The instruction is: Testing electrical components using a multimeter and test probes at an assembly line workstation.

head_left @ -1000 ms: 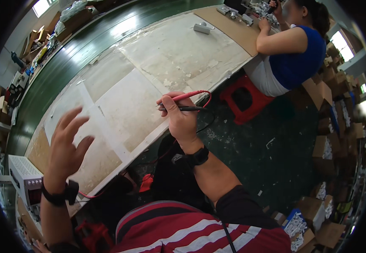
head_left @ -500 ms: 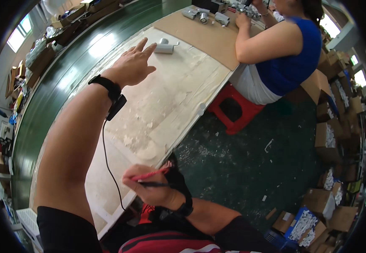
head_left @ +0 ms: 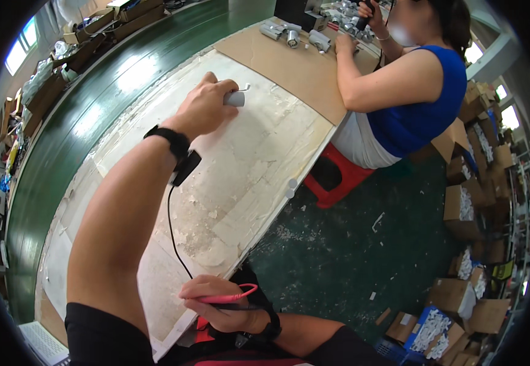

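My left hand point(head_left: 209, 105) is stretched far over the worktable, fingers closed around a short grey cylindrical housing point(head_left: 235, 99). A small pale tab on a thin arm sticks out from the housing's far side. Nearer my body, at the table's front edge, my right hand point(head_left: 216, 305) is closed around a red test probe point(head_left: 219, 299), whose red lead curves away to the right. A darker length lies beneath it, partly hidden by my fingers. Both wrists wear black bands, and a black box with a cable hangs at the left one.
The worktable point(head_left: 216, 201) has a worn, flaking pale top. A brown board point(head_left: 283, 67) at its far end bears several grey housings point(head_left: 320, 40). Another person point(head_left: 399, 79) sits there on a red stool point(head_left: 338, 180). Open cartons point(head_left: 451, 293) of white parts line the right.
My left hand has come down onto the grey housing and closed around it, lifting it off the tabletop or tilting it. The right hand keeps its hold while the view shifts slightly.
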The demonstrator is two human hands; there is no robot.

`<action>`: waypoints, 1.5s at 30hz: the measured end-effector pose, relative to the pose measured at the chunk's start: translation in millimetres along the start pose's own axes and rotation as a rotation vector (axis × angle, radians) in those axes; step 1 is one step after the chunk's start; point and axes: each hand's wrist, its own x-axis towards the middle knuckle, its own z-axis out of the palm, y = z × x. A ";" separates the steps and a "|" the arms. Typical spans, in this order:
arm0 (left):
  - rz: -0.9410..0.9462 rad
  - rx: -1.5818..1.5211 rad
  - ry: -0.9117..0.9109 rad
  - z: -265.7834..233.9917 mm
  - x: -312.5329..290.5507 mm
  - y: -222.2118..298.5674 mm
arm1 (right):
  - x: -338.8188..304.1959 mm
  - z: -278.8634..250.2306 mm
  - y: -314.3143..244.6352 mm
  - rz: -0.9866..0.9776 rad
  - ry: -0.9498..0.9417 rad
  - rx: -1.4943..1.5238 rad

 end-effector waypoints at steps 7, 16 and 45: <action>-0.320 -0.378 0.222 -34.6 -196.3 -12.1 | -11.5 3.1 12.9 -0.039 0.032 -0.045; -0.579 -0.887 0.740 -66.1 -522.1 25.3 | -12.7 47.4 3.2 0.168 0.226 0.142; -0.380 -0.972 0.817 -56.0 -637.2 1.9 | -68.1 226.9 18.5 0.293 -0.086 -0.036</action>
